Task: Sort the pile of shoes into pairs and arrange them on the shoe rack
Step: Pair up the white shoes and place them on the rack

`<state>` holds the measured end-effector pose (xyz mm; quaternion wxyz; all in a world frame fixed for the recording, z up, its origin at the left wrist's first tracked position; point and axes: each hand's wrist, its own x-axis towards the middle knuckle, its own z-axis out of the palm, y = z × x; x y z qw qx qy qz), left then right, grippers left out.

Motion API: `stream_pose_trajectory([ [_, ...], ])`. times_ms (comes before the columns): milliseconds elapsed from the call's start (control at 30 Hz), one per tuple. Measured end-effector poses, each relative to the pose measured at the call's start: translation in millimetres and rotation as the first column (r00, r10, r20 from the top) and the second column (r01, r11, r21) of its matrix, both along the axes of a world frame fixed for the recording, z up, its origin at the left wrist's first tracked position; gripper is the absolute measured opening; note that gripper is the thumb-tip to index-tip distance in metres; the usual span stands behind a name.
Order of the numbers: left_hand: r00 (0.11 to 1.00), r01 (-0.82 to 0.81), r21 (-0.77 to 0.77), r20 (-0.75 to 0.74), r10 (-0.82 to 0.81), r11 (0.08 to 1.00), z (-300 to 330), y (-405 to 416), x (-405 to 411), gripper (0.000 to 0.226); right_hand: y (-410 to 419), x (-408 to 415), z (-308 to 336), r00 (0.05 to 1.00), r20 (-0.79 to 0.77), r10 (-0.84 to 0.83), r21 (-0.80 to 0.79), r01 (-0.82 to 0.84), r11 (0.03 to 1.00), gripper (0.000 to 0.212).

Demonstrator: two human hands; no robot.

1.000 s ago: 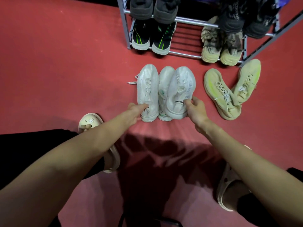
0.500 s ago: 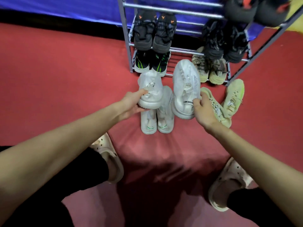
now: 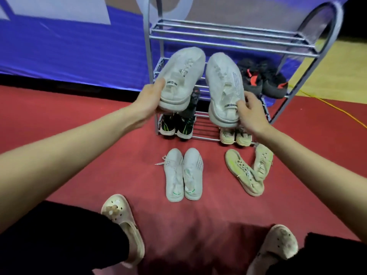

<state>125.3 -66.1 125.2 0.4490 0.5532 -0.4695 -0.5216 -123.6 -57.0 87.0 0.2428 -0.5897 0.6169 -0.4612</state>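
I see the shoe rack cut off at the top edge, its upper shelves bare; the two held shoes block much of its middle. Behind them one black pair with red shows clearly, and a dark pair I can barely make out. On the bottom shelf sit two pairs: black-and-green and beige. My left hand has fingers wrapped on one white shoe; my right hand grips its mate. On the floor: one white pair, one yellowish pair, crossed.
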Motion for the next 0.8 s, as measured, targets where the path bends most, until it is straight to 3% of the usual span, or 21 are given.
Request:
stream_pose_trajectory([
  [133, 0.999, -0.034, 0.001, 0.043, 0.034, 0.999, 10.5, -29.0, -7.6, 0.046, -33.8, -2.6, 13.9, 0.998, -0.049, -0.026, 0.052, 0.028, 0.998, 0.016],
  [300, 0.998, -0.038, 0.047, 0.041, 0.036, 0.998, -8.1, -72.2, -8.5, 0.048, -87.6, 5.4, 2.8, 0.998, -0.055, -0.027, 0.132, 0.034, 0.991, 0.034],
  [633, 0.991, -0.087, 0.072, 0.108, 0.079, 0.994, -54.4, -170.7, -2.4, 0.054, -195.3, 20.2, -26.6, 0.996, -0.071, -0.054, 0.161, 0.065, 0.985, 0.024],
  [800, 0.987, -0.118, 0.077, 0.115, 0.109, 0.99, -65.1, -217.5, -7.6, 0.044, -242.7, 23.2, -34.9, 0.994, -0.105, -0.043, 0.192, 0.063, 0.979, 0.031],
])
